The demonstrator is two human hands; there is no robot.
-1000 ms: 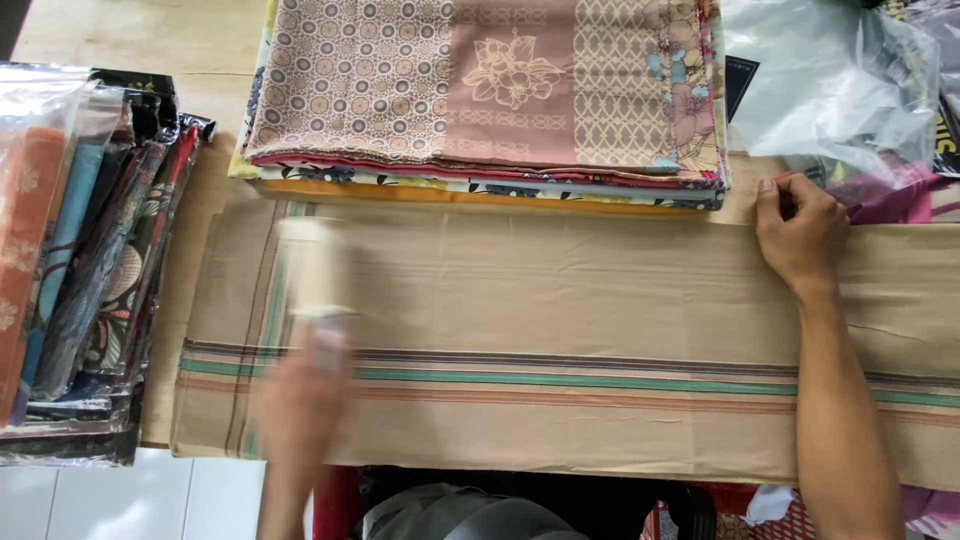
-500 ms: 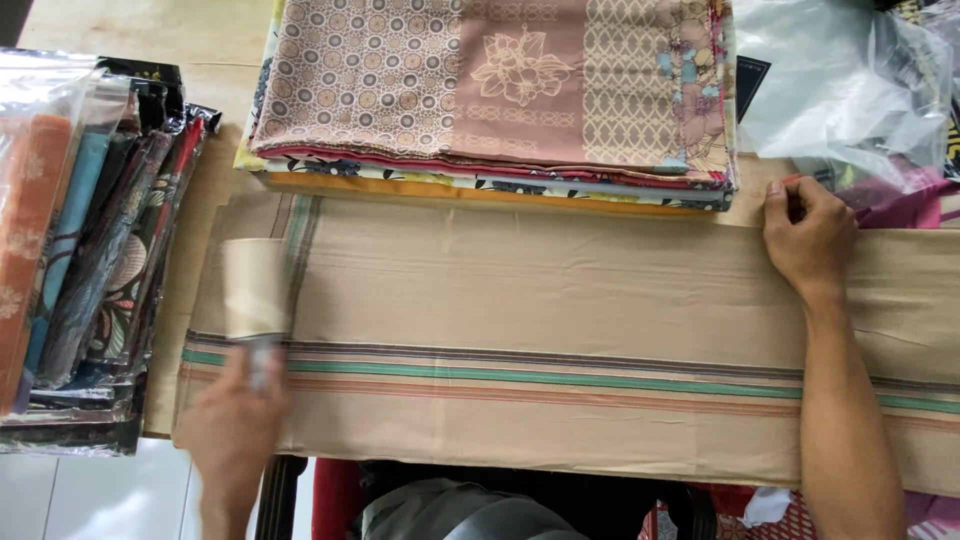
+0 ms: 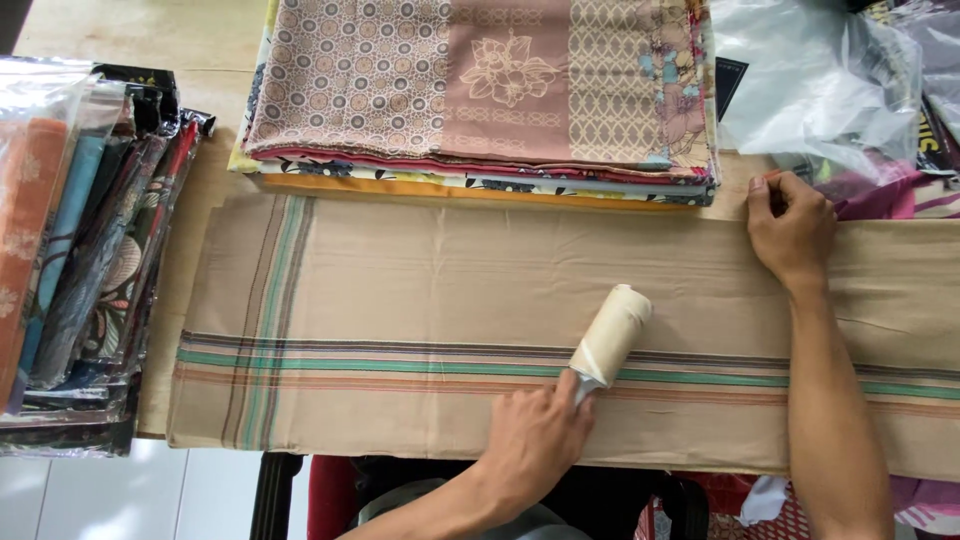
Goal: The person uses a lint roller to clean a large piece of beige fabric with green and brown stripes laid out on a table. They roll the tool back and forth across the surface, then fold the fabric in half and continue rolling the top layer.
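Your left hand (image 3: 535,440) is closed around the handle of a lint roller (image 3: 610,335), whose cream-coloured roll lies on the beige cloth (image 3: 450,270) and points toward one o'clock from your fist. The roller sits near the middle of the cloth, just above the band of green, orange and dark stripes (image 3: 400,365) that runs across it from nine o'clock to three. Your right hand (image 3: 790,230) is well apart from the left, up at two o'clock, pressing flat on the far edge of the same cloth with its fingers curled over that edge; it grips nothing else. Beyond the cloth, at twelve o'clock, lies a stack of folded patterned fabrics (image 3: 480,90). At nine o'clock stands a row of fabrics wrapped in clear plastic (image 3: 80,250), and at one to two o'clock a crumpled clear plastic bag (image 3: 820,90).
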